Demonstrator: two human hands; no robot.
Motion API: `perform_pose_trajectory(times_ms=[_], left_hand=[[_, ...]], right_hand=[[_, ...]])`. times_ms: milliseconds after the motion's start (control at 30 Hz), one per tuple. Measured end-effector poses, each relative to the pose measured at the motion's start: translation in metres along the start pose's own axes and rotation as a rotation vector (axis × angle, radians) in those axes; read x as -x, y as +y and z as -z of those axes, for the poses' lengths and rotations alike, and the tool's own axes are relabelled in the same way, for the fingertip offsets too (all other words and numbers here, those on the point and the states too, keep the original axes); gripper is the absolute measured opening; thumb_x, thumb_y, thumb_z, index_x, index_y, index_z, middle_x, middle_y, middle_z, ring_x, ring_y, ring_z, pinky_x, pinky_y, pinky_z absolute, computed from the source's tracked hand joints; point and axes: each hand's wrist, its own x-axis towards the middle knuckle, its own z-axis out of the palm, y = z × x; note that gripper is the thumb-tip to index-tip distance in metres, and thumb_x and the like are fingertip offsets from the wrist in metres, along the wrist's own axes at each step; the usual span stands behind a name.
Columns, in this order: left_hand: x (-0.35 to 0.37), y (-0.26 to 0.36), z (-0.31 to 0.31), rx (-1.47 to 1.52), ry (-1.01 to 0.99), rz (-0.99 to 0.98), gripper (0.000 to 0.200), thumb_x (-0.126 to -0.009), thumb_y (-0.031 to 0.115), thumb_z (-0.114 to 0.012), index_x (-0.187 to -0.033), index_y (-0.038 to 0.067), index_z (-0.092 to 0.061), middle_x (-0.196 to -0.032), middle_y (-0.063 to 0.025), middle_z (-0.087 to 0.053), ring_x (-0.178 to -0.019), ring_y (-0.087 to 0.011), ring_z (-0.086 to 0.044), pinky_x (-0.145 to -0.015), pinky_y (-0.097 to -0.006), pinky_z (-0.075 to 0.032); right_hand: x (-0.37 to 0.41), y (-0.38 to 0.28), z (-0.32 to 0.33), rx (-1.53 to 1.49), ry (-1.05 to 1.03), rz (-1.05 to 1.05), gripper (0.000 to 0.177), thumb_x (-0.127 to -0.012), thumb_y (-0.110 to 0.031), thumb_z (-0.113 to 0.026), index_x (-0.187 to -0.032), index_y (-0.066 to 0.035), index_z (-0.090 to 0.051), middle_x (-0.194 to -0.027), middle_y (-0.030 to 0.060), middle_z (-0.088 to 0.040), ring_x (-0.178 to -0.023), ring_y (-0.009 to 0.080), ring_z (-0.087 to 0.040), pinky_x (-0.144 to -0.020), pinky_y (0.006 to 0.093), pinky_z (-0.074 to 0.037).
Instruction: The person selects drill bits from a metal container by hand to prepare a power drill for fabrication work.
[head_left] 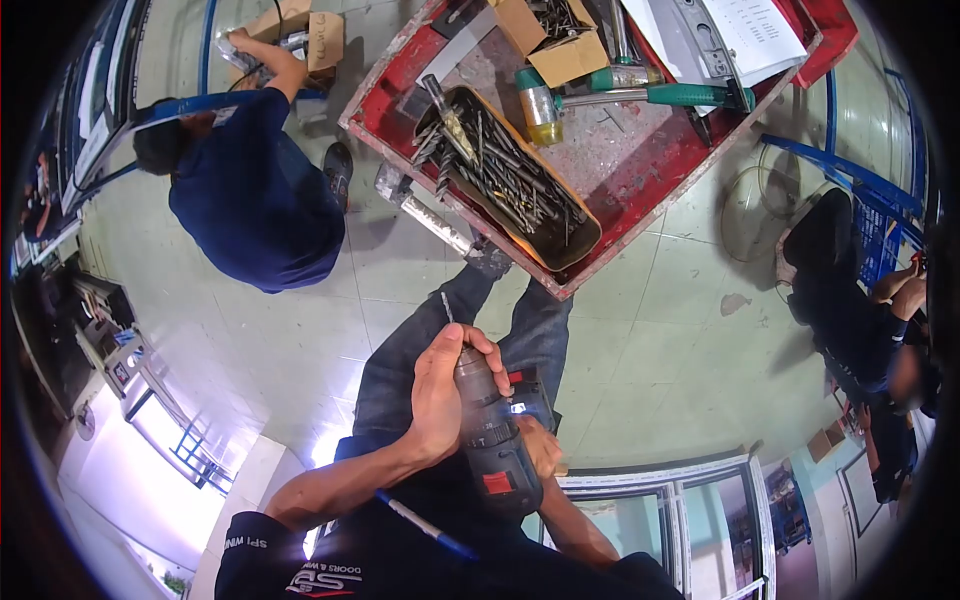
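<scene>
In front of my body I hold a grey-black cordless drill [487, 415] with red details and a lit lamp. My left hand [436, 395] is wrapped around its front end at the chuck. A thin twist drill bit [447, 306] points up past my fingers. Lower down, my right hand [541, 447] is closed around the drill's handle, partly hidden by the body of the tool. Beyond my legs, a long tray [589, 228] full of loose drill bits [505, 165] stands in a red metal cart [655, 190].
The cart also carries a green-handled mallet [690, 95], a cardboard box [570, 62] of screws and some papers [755, 35]. One person [255, 190] crouches at left by another carton [325, 45]. Another person [850, 290] works at right beside blue frames [850, 175].
</scene>
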Motion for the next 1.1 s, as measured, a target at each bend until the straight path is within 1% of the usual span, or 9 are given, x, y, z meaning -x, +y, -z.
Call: perform_pose_trajectory(times_ms=[67,133,267,300,600,800,1000,1033,1100], left_hand=[[0.0,-0.002,0.0,-0.01,-0.014,0.009,0.038,-0.109,0.038,-0.039,-0.095,0.005,-0.052,-0.081,-0.009,-0.057,-0.068,-0.0194,-0.06,-0.066,-0.0332,-0.053],[0.002,-0.003,0.0,-0.028,-0.031,0.016,0.039,-0.109,0.038,-0.038,-0.096,0.005,-0.052,-0.081,-0.0091,-0.057,-0.068,-0.0194,-0.06,-0.066,-0.0329,-0.053],[0.005,-0.006,-0.005,-0.041,-0.058,0.013,0.028,-0.108,0.029,-0.048,-0.099,0.004,-0.054,-0.084,-0.0068,-0.061,-0.072,-0.0149,-0.062,-0.07,-0.03,-0.052],[0.004,-0.007,-0.003,0.01,-0.077,0.018,0.02,-0.105,0.024,-0.057,-0.1,0.004,-0.054,-0.085,-0.0054,-0.062,-0.074,-0.0134,-0.062,-0.071,-0.0291,-0.052],[0.003,-0.01,-0.008,0.037,-0.059,0.062,0.018,-0.102,0.021,-0.062,-0.102,0.004,-0.054,-0.085,-0.0057,-0.062,-0.074,-0.0138,-0.063,-0.072,-0.0293,-0.053],[0.001,-0.006,-0.009,0.077,-0.059,0.092,0.018,-0.103,0.022,-0.061,-0.099,0.005,-0.055,-0.083,-0.0061,-0.063,-0.073,-0.0148,-0.063,-0.071,-0.0305,-0.054],[-0.009,-0.009,-0.002,0.235,-0.162,0.183,0.035,-0.107,0.038,-0.049,-0.092,0.007,-0.054,-0.079,-0.0062,-0.06,-0.07,-0.0186,-0.063,-0.069,-0.0324,-0.053],[-0.009,-0.01,-0.006,0.208,-0.082,0.175,0.044,-0.108,0.046,-0.042,-0.088,0.008,-0.052,-0.074,-0.0063,-0.058,-0.065,-0.0199,-0.061,-0.065,-0.0337,-0.053],[-0.009,-0.011,-0.005,0.159,-0.048,0.151,0.045,-0.108,0.046,-0.041,-0.087,0.008,-0.052,-0.071,-0.0067,-0.057,-0.062,-0.0195,-0.06,-0.063,-0.0343,-0.052]], right_hand=[[0.02,0.009,-0.001,0.019,-0.086,-0.048,0.023,-0.072,0.0,-0.078,-0.091,0.006,-0.067,-0.074,0.0128,-0.065,-0.063,0.0282,-0.065,-0.056,0.036,-0.052],[0.013,0.004,0.004,0.067,-0.061,-0.04,0.021,-0.072,0.0,-0.078,-0.088,0.005,-0.066,-0.073,0.0123,-0.064,-0.062,0.0281,-0.065,-0.055,0.036,-0.051],[0.0,-0.004,0.006,0.132,0.045,-0.003,0.02,-0.072,0.0,-0.079,-0.086,0.004,-0.065,-0.072,0.0119,-0.063,-0.061,0.028,-0.065,-0.053,0.0359,-0.051],[0.001,-0.002,0.007,0.124,0.033,-0.017,0.021,-0.071,0.0,-0.079,-0.086,0.004,-0.065,-0.073,0.0128,-0.064,-0.062,0.0286,-0.066,-0.054,0.0361,-0.051],[0.023,0.016,0.01,0.132,-0.041,-0.056,0.022,-0.072,-0.002,-0.078,-0.089,0.005,-0.065,-0.078,0.0149,-0.067,-0.066,0.0304,-0.068,-0.056,0.0361,-0.054],[0.023,0.018,0.011,0.077,-0.061,-0.072,0.024,-0.072,-0.002,-0.078,-0.09,0.007,-0.065,-0.079,0.0148,-0.068,-0.064,0.0287,-0.068,-0.055,0.0354,-0.054],[0.036,0.03,0.006,0.035,-0.086,-0.037,0.022,-0.074,-0.003,-0.079,-0.089,0.005,-0.066,-0.082,0.0146,-0.07,-0.064,0.0272,-0.068,-0.055,0.0356,-0.055],[0.033,0.027,0.006,0.033,-0.071,-0.017,0.022,-0.074,-0.003,-0.079,-0.088,0.005,-0.066,-0.083,0.0143,-0.07,-0.064,0.0271,-0.068,-0.055,0.0357,-0.055],[0.027,0.023,0.007,0.031,-0.039,0.004,0.021,-0.073,-0.003,-0.079,-0.087,0.005,-0.066,-0.083,0.0135,-0.07,-0.064,0.027,-0.068,-0.056,0.036,-0.055]])
